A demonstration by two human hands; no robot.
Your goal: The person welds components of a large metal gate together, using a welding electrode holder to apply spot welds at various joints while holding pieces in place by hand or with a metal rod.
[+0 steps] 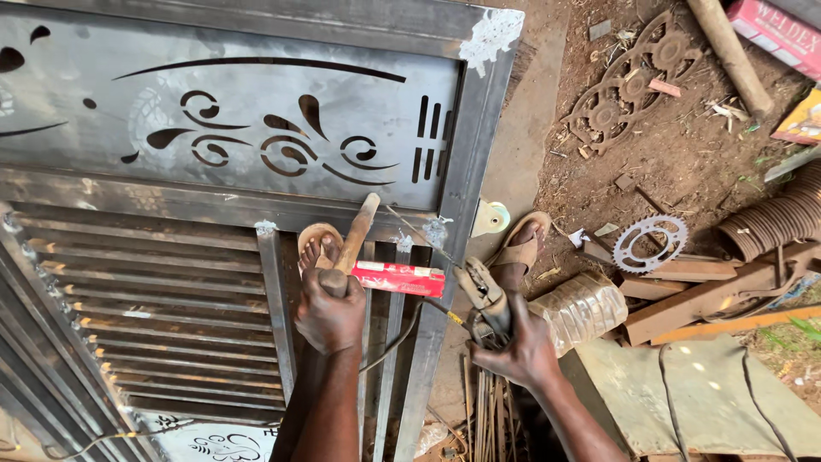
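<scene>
Left hand (329, 312) grips a wooden-handled hammer (352, 239) above the steel gate (256, 128); right hand (517, 351) clasps a welding electrode holder (483, 295).

The carrying surface is a bare earth floor (684, 171), reddish-brown and littered with small scraps. A steel gate panel (239, 128) with cut-out scroll patterns and horizontal louvres lies flat on it, covering the left half. To the right of the panel's edge lie a cast ornamental scroll piece (633, 81), a toothed sprocket (650, 244), a crushed clear plastic bottle (581, 310), rusty angle-iron lengths (701, 295) and a grey flat sheet (701, 393). A wooden pole (729, 53) lies at the upper right.
</scene>
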